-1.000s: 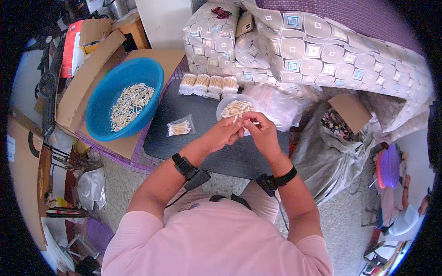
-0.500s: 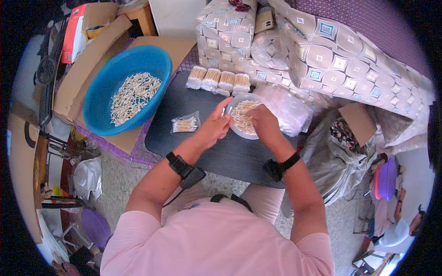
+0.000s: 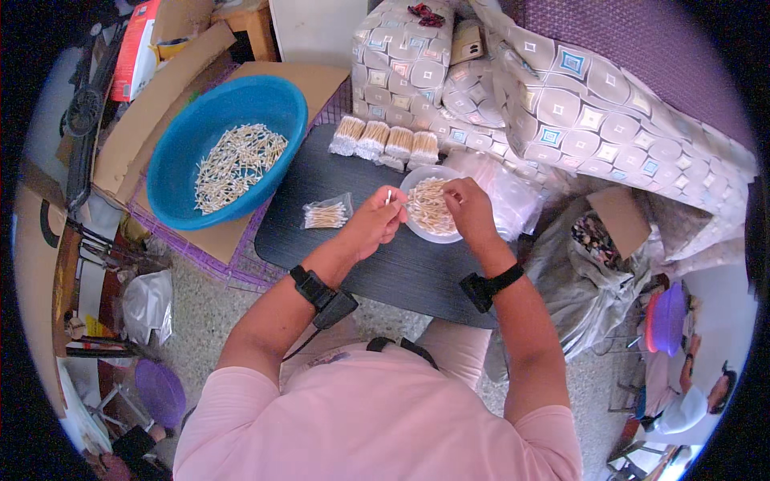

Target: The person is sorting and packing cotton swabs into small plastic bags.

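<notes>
My left hand [image 3: 375, 222] is closed around cotton swabs, and a white tip [image 3: 390, 195] pokes up past its fingers. It hovers over the table just left of a round white bowl [image 3: 439, 239]. Loose cotton swabs [image 3: 428, 207] fill that bowl. Over its right side my right hand [image 3: 475, 212] bends down with fingertips pinched together; whatever lies between them is too small to make out. To the left of my left hand lies a clear bag of cotton swabs [image 3: 326, 215]. Several bagged swab bundles [image 3: 385, 144] stand in a row behind the bowl.
Clear plastic bags [image 3: 513, 200] lie right of the bowl on the dark table [image 3: 369, 280]. A large blue basin [image 3: 298, 116] holding many swabs rests on cardboard at the left. A patterned sofa [image 3: 593, 96] borders the far side. Another person [image 3: 682, 409] sits at the far right.
My right hand has lifted slightly out of the swabs, its fingers now showing at the bowl's right side. My left hand has turned and lowered a little, its fingers more curled.
</notes>
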`<state>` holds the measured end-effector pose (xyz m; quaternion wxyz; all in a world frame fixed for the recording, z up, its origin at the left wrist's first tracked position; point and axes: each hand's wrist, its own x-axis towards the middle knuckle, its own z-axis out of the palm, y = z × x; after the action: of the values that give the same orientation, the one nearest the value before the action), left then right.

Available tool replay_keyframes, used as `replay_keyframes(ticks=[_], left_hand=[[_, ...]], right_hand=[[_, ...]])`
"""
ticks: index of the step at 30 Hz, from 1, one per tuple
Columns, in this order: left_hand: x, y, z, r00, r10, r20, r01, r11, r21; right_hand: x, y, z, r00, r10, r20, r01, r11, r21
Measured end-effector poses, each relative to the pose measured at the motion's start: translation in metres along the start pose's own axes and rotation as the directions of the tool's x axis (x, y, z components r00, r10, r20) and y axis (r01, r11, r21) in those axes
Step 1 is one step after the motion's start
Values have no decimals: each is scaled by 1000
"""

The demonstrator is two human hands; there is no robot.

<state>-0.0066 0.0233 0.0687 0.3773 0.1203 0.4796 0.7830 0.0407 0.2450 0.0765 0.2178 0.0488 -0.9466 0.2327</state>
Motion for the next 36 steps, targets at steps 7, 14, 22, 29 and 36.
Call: replay_keyframes(ticks=[7, 14, 22, 29, 36], left_hand=[[-9, 14, 30, 999, 23, 28, -26, 995, 101], [-14, 14, 52, 999, 46, -18, -44, 995, 94], [-31, 15, 65, 998, 62, 28, -66, 983, 170], [-40, 12, 74, 941, 337, -23, -311, 891, 331], [-49, 16, 84, 868, 496, 1, -441, 771, 459]], right_hand=[[-12, -39, -21, 876, 466, 119, -358, 465, 810], [-30, -69, -33, 848, 460, 263, -338, 88, 937], [-46, -83, -41, 870, 445, 211, -275, 83, 958], [-59, -95, -47, 892, 445, 83, -229, 286, 930], [-72, -98, -49, 881, 469, 68, -223, 283, 933]])
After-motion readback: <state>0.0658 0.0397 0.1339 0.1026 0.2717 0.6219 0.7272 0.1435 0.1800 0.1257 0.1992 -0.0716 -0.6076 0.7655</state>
